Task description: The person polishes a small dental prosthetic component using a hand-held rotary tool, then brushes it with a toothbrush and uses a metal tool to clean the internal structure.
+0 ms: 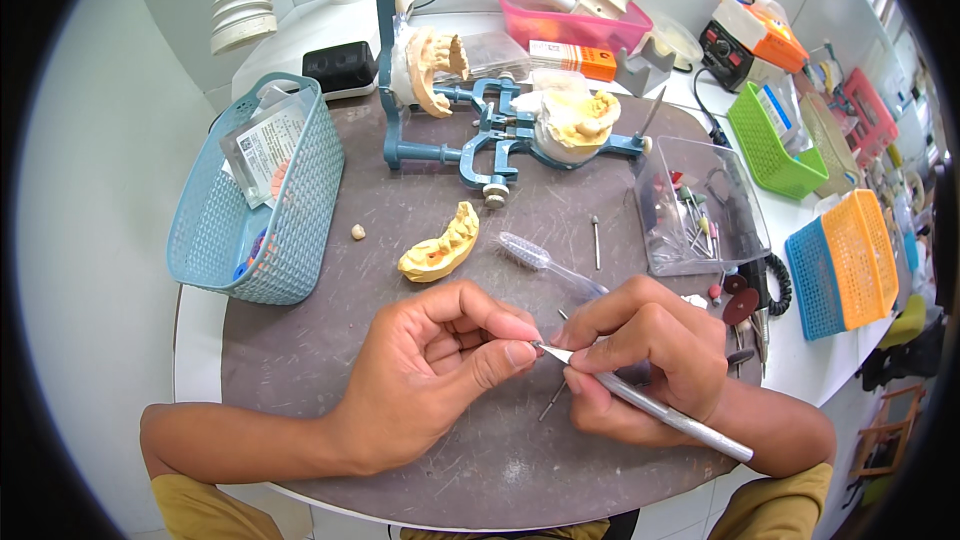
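Note:
My left hand (430, 380) is closed, thumb and forefinger pinching a tiny dark piece (538, 346) whose kind I cannot make out. Like a pen, a craft knife (680, 422) with a silver handle lies in my closed right hand (655, 355), its pointed blade meeting the piece at my left fingertips. Just beyond my hands is a yellow partial dental cast (440, 248). A small tooth-coloured crown (358, 232) lies to its left, a clear toothbrush (540, 258) to its right. A thin bur (597, 242) is farther right, and another slim rod (553, 400) lies between my hands.
A blue articulator (487, 145) with dental casts stands at the back. On the left is a light blue basket (325, 155). A clear box (660, 190) of burs, a handpiece (757, 310) with its coiled cord, and green (780, 165) and orange (862, 250) baskets are on the right.

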Demonstrator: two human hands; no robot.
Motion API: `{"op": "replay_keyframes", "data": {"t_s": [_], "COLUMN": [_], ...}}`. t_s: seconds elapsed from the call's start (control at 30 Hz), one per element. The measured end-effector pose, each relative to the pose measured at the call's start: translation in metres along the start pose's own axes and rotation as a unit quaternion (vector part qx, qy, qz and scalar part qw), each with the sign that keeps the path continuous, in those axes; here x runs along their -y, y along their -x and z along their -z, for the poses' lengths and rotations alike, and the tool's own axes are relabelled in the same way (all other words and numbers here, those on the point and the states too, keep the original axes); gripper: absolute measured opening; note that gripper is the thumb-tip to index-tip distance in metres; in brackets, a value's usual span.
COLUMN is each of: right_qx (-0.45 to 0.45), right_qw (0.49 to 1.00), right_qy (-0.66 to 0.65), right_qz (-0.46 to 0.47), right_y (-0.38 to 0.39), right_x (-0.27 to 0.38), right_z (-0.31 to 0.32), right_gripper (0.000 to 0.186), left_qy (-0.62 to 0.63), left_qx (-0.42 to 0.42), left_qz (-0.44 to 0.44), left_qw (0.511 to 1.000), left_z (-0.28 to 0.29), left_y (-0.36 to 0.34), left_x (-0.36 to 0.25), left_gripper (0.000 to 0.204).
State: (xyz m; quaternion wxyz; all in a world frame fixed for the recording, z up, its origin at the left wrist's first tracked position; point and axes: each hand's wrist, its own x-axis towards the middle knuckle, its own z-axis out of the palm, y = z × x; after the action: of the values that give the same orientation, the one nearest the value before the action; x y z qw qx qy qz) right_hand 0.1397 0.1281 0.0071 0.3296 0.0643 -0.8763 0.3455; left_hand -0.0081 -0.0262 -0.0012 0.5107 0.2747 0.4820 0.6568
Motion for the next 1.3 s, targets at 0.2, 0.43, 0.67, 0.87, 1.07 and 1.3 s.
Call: {"op": "replay_keyframes", "data": {"t_s": [0.2, 0.43, 0.67, 0.87, 1.07, 1.3], "right_qx": [-0.007, -0.005, -0.011, -0.026, -0.08, -0.059], "right_qw": [1.0, 0.999, 0.999, 0.999, 0.996, 0.997], "right_qy": [-0.014, -0.04, -0.045, -0.022, 0.012, -0.005], "right_qz": [-0.007, -0.005, -0.002, -0.013, 0.042, 0.042], "right_y": [0.002, 0.001, 0.001, 0.003, 0.004, 0.004], "right_x": [0.0, -0.002, -0.003, -0.002, -0.002, -0.005], "right_z": [0.003, -0.001, -0.002, -0.005, -0.007, -0.007], "right_gripper": [0.018, 0.016, 0.015, 0.02, 0.022, 0.022], "left_qy": [0.006, 0.005, -0.008, -0.013, -0.012, -0.002], "left_qx": [-0.005, -0.005, 0.004, 0.003, 0.001, -0.007], "left_qz": [0.005, 0.0, -0.01, -0.004, 0.015, 0.0], "left_qw": [1.0, 1.0, 1.0, 1.0, 1.0, 1.0], "left_z": [0.0, 0.001, 0.001, 0.002, 0.0, 0.001], "left_y": [0.001, 0.0, 0.0, 0.0, 0.002, 0.001], "left_x": [-0.001, 0.0, 0.001, 0.001, -0.002, 0.001], "left_gripper": [0.011, 0.012, 0.012, 0.012, 0.013, 0.014]}}
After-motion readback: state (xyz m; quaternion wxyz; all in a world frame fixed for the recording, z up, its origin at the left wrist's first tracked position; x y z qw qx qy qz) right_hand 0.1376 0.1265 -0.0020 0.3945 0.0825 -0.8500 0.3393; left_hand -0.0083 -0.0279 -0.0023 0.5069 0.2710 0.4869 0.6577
